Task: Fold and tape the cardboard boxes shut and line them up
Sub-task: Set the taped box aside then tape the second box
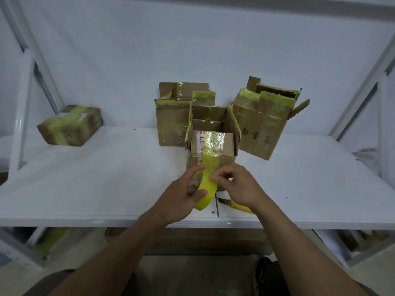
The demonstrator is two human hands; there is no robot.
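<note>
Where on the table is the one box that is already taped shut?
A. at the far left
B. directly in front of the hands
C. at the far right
A: the shut box, wrapped in yellow tape, lies alone at the far left of the table.

— How do the arms lie?
— Both forearms are bare. They come up from below and draw near each other at the hands.
— And the left hand?
— It grips the tape roll, with the thumb laid across the outer face and the forefinger stretched above.
— The right hand?
— It is just beside the left one, back turned up. The fingers are curled, and its fingertips pinch the tape strip just above the left thumb.
</note>
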